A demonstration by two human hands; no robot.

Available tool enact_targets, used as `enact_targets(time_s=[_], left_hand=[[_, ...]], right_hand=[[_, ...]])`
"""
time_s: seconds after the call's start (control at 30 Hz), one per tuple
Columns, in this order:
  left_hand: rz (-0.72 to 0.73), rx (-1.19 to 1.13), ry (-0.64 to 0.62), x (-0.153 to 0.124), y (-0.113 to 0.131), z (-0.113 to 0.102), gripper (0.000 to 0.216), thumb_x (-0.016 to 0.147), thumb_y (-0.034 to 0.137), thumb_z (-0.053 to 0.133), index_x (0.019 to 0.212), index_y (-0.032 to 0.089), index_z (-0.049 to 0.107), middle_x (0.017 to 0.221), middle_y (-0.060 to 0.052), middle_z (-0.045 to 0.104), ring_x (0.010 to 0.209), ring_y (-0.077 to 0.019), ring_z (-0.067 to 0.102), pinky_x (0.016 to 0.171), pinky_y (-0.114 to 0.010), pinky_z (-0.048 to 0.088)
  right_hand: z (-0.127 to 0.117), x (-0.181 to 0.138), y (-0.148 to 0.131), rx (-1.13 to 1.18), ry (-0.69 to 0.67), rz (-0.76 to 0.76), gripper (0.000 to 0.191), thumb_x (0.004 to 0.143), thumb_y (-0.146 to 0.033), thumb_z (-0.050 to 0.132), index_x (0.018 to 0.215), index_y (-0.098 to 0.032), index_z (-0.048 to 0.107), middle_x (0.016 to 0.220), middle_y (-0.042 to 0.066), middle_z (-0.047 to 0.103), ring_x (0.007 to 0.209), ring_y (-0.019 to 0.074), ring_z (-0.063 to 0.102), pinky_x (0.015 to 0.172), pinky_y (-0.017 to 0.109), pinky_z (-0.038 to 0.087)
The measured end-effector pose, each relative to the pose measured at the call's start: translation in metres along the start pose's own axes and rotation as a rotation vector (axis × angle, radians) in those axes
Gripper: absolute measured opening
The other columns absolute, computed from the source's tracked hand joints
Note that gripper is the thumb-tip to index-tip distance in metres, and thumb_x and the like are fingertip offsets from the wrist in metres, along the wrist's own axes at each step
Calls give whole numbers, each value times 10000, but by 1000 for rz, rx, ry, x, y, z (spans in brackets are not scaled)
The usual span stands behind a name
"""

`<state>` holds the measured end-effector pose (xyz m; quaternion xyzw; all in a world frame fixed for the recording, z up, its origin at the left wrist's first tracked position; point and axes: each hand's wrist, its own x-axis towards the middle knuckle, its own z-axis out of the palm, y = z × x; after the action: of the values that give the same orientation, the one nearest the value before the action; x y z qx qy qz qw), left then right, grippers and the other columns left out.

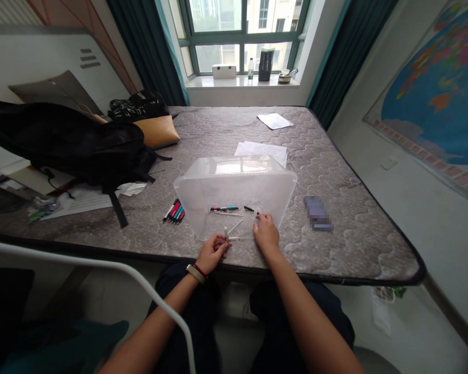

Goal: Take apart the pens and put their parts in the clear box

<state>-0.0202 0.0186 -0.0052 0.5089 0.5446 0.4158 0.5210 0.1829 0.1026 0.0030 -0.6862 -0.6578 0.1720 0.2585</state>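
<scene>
Grey quilted mattress [226, 130] fills the middle of a bedroom, with a window behind it at twelve o'clock and a world map [440, 93] on the wall at two o'clock; at the far left, around ten o'clock, a black backpack [62, 140] slumps beside a tan cushion [156, 131]; nearer the centre a small bundle of coloured pens [174, 212] lies on the mattress, just beside the left edge of a clear plastic box [234, 187]; inside the box rest a pen with a green and red barrel [223, 209], a thin refill [228, 213] and a few small dark parts.

The left hand [212, 252], at about seven o'clock from the box, has its fingers pinched together on a slim pen piece [231, 238] at the box's near edge; the right hand [265, 232], at five o'clock from the box, has its fingertips closed on a small dark part [258, 218], though what exactly it is stays too small to tell; papers [262, 150] lie beyond the box, and a blurred flat object [317, 213] sits at three o'clock.

Judging by the scattered parts, the work in hand looks like fitting pen pieces together; the next move would call for bringing both hands' parts into line, end to end, with a fine, steady grip.
</scene>
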Motion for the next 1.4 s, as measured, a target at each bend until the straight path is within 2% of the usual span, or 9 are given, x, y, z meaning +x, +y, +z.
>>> enact_targets(time_s=[0.23, 0.43, 0.57, 0.67, 0.73, 0.8, 0.9, 1.13, 1.4], left_hand=[[-56, -82, -25, 5, 7, 1, 409, 755, 485, 700, 936, 167, 516, 915, -69, 709, 518, -77, 570, 476, -204, 451], [-30, -78, -36, 7, 0, -1, 398, 770, 482, 696, 943, 168, 524, 880, -56, 711, 506, -73, 564, 485, -206, 450], [-14, -95, -41, 9, -4, -2, 384, 794, 470, 676, 977, 168, 526, 916, -67, 712, 512, -73, 565, 481, -205, 450], [-11, -92, -28, 9, -4, -1, 387, 791, 463, 685, 975, 165, 522, 904, -66, 708, 514, -72, 557, 483, -203, 450], [-5, -81, -22, 9, -4, 0, 388, 790, 463, 687, 975, 164, 524, 884, -60, 705, 518, -75, 556, 486, -204, 452], [3, -53, -21, 8, -3, 0, 383, 796, 460, 683, 983, 161, 535, 866, -55, 702, 524, -79, 559, 492, -205, 452], [7, -14, -12, 8, -4, 0, 385, 795, 459, 685, 994, 160, 546, 854, -52, 704, 520, -80, 560, 494, -203, 444], [-10, -63, 2, 9, -5, 1, 412, 779, 476, 696, 998, 160, 547, 880, -63, 716, 530, -88, 569, 500, -205, 451], [44, 32, 9, 8, -7, 0, 333, 821, 428, 653, 1008, 162, 575, 820, -40, 711, 549, -90, 554, 510, -195, 426]], right_hand=[[6, 23, -5, -76, -28, 23, 233, 868, -150, 565, 1077, -169, 664, 1014, 152, 596, 829, 253, 644, 760, 338, 463], [8, 28, 0, 83, 7, -29, 176, 844, -157, 551, 942, -186, 695, 983, 121, 599, 843, 229, 630, 809, 327, 469], [1, 26, -6, 465, -45, -36, 165, 815, -250, 585, 945, -174, 653, 923, 77, 651, 776, 198, 624, 747, 332, 508], [-5, 17, -22, 910, -217, 49, 369, 780, -374, 648, 1087, -173, 610, 886, 44, 674, 650, 152, 612, 570, 271, 514], [-10, 8, -34, 1141, -332, 59, 504, 773, -397, 672, 1229, -214, 558, 964, 38, 682, 668, 137, 635, 562, 250, 529], [-15, 0, -44, 1259, -417, 31, 489, 786, -398, 672, 1240, -244, 574, 1046, 39, 682, 717, 129, 653, 616, 253, 553], [-19, -3, -51, 1268, -476, -30, 417, 801, -390, 665, 1188, -239, 629, 1089, 50, 690, 784, 145, 663, 661, 262, 559], [-11, 1, -44, 1163, -433, -208, 371, 830, -339, 662, 1176, -208, 656, 1025, 67, 733, 975, 203, 664, 926, 386, 499], [-12, -3, -45, 1229, -516, -132, 381, 814, -352, 686, 1172, -228, 647, 1012, 66, 722, 931, 205, 696, 810, 348, 548]])
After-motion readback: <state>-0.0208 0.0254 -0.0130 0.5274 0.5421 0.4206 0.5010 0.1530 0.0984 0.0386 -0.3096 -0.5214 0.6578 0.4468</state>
